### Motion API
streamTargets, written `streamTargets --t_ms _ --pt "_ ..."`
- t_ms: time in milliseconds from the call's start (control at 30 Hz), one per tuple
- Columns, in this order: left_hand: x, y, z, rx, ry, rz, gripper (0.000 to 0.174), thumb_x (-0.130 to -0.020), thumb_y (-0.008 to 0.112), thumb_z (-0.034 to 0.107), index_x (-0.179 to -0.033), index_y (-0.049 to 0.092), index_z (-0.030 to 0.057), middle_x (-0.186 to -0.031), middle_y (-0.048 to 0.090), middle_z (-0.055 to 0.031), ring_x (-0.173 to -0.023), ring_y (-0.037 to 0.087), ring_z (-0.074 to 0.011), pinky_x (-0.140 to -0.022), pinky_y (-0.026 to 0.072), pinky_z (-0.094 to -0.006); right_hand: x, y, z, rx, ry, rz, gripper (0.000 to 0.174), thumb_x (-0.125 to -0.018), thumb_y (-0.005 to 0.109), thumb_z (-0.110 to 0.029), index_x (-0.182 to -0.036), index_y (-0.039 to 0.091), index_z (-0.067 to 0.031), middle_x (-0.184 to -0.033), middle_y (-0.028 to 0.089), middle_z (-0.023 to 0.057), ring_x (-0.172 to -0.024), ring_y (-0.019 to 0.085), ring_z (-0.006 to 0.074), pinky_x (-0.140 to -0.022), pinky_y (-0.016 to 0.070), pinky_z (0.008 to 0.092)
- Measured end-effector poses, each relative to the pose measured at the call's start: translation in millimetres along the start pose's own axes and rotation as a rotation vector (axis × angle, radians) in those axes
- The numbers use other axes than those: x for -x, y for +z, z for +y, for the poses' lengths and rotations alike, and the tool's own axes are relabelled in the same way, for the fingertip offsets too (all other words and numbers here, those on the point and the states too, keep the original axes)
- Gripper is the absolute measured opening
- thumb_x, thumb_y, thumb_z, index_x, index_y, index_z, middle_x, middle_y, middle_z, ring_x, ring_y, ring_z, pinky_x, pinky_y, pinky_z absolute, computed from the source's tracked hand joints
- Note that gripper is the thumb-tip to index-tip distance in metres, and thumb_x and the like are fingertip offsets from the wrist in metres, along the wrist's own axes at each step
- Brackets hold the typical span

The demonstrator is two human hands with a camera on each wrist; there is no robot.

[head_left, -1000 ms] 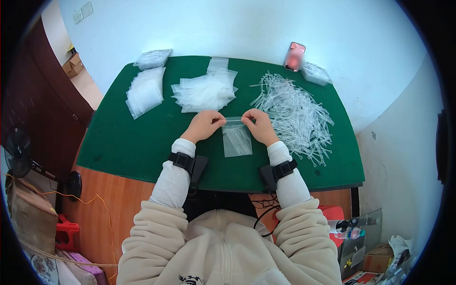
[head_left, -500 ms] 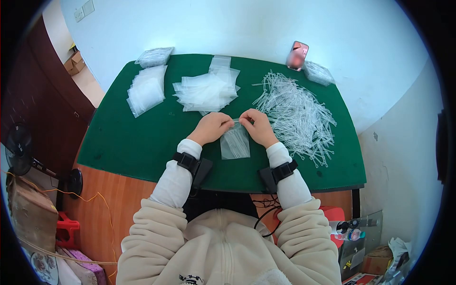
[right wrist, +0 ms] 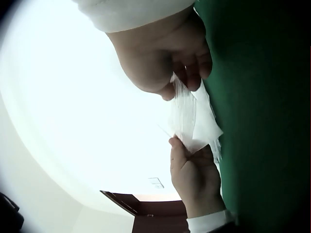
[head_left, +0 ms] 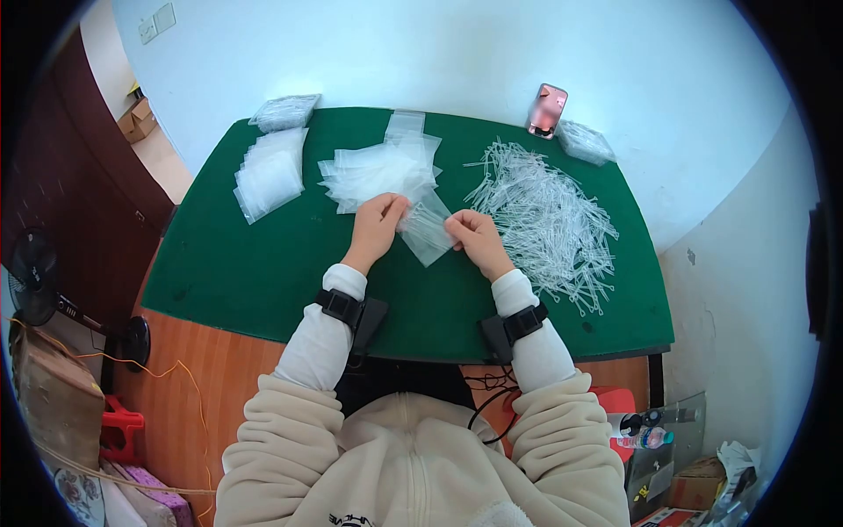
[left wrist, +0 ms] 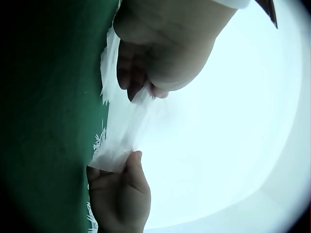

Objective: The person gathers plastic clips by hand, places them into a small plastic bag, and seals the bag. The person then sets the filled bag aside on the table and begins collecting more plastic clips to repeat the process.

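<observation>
A clear zip bag [head_left: 427, 239] holding thin clear sticks hangs tilted between both hands at the table's middle. My left hand [head_left: 376, 230] pinches one side of it between thumb and fingers. My right hand [head_left: 479, 241] pinches the opposite side. In the left wrist view the bag [left wrist: 116, 145] stretches between the left hand [left wrist: 165, 43] and the right hand [left wrist: 121, 194]. The right wrist view shows the sticks lined up inside the bag [right wrist: 183, 114]. Behind the left hand lies a pile of flat bags [head_left: 373, 167].
A heap of clear looped sticks [head_left: 549, 224] covers the right of the green table [head_left: 202, 272]. Fanned bags [head_left: 270, 171] and a packed bundle [head_left: 285, 111] lie at the left. Another bundle [head_left: 586, 143] and a phone [head_left: 546, 111] are at the back right.
The bag has turned from upright to tilted and moved up toward the flat bag pile. The hands, earlier close together at its top edge, have spread to opposite sides.
</observation>
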State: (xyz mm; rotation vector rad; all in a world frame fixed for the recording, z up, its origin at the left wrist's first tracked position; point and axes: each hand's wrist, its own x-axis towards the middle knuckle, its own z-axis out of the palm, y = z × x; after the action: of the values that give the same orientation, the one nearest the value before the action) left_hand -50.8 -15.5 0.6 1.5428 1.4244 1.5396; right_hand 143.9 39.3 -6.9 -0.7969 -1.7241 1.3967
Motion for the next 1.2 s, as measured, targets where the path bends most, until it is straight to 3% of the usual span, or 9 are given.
streamTargets --t_ms 100,200,367,500,600,733,867,1200 --pt "-2.2 0.1 2.6 0.127 -0.005 0.008 0.02 -0.087 0.055 0.018 -0.085 0.062 -0.0005 -0.067 0.058 -0.0008 -0.058 0.052 -0.0081 -0.053 0.0405 -0.0235 -3.8 -3.8 -0.3 -0.113 0.036 0.096 0.016 -0.086 0.058 -0.018 -0.078 0.058 -0.0045 -0.064 0.052 -0.0041 -0.056 0.046 0.0045 -0.052 0.036 0.0189" --pt "3.6 2.3 6.5 0.231 -0.127 -0.224 0.02 -0.088 0.055 0.019 -0.082 0.06 0.0003 -0.068 0.057 -0.0013 -0.06 0.051 -0.0079 -0.055 0.0406 -0.0202 -5.3 -9.7 10.6 -0.057 -0.086 0.304 0.016 -0.087 0.057 -0.018 -0.077 0.056 -0.0048 -0.061 0.05 -0.0046 -0.053 0.044 0.0034 -0.048 0.0341 0.0185" --pt "5.6 5.7 6.3 0.402 -0.155 -0.337 0.022 -0.089 0.054 0.02 -0.078 0.057 0.0018 -0.065 0.055 -0.0007 -0.057 0.049 -0.0072 -0.052 0.0386 -0.0205 -5.2 -5.3 8.2 -0.049 -0.088 0.305 0.017 -0.087 0.056 -0.017 -0.076 0.055 -0.0049 -0.06 0.048 -0.0046 -0.05 0.041 0.0028 -0.046 0.0323 0.0176" --pt "6.3 6.8 7.9 0.289 -0.164 -0.221 0.022 -0.089 0.054 0.019 -0.075 0.055 0.0029 -0.06 0.052 0.0007 -0.053 0.046 -0.0066 -0.049 0.0355 -0.0213 -2.3 3.6 3.7 0.011 -0.135 0.262 0.014 -0.087 0.057 -0.016 -0.083 0.056 -0.0033 -0.061 0.05 -0.0033 -0.048 0.042 0.0033 -0.044 0.0319 0.0171" --pt "3.5 6.5 8.7 0.239 -0.084 -0.01 0.021 -0.089 0.054 0.02 -0.076 0.054 0.0038 -0.057 0.048 0.0017 -0.05 0.043 -0.006 -0.047 0.0331 -0.0219 2.2 1.7 -10.2 -0.242 -0.026 0.156 0.014 -0.085 0.059 -0.012 -0.092 0.056 -0.0007 -0.062 0.052 -0.002 -0.049 0.045 0.0042 -0.046 0.0363 0.0183" --pt "-0.3 1.9 4.2 0.247 -0.049 0.099 0.022 -0.089 0.053 0.021 -0.076 0.055 0.0037 -0.056 0.048 0.0013 -0.049 0.043 -0.006 -0.047 0.0336 -0.0217 2.4 3.9 -9.5 -0.199 0.059 0.036 0.026 -0.082 0.062 -0.008 -0.103 0.052 0.0014 -0.066 0.055 -0.0004 -0.051 0.048 0.0056 -0.049 0.0415 0.0195" --pt "0.6 1.0 2.4 0.063 0.012 0.125 0.023 -0.09 0.052 0.021 -0.077 0.055 0.0027 -0.057 0.049 0.0004 -0.048 0.043 -0.0061 -0.046 0.0338 -0.0217 2.6 0.9 -12.1 -0.237 0.055 0.0 0.032 -0.08 0.063 -0.005 -0.107 0.048 0.0015 -0.068 0.055 0.0001 -0.053 0.05 0.0064 -0.051 0.044 0.0202" --pt "-1.4 -0.1 -6.1 0.143 -0.039 0.155 0.022 -0.09 0.051 0.021 -0.081 0.056 0.0015 -0.058 0.05 -0.0004 -0.047 0.044 -0.0069 -0.045 0.035 -0.0223 2.4 2.4 -10.9 -0.214 0.04 -0.002 0.037 -0.076 0.065 -0.005 -0.108 0.047 0.0015 -0.067 0.053 -0.0005 -0.054 0.05 0.0059 -0.05 0.0446 0.0213"
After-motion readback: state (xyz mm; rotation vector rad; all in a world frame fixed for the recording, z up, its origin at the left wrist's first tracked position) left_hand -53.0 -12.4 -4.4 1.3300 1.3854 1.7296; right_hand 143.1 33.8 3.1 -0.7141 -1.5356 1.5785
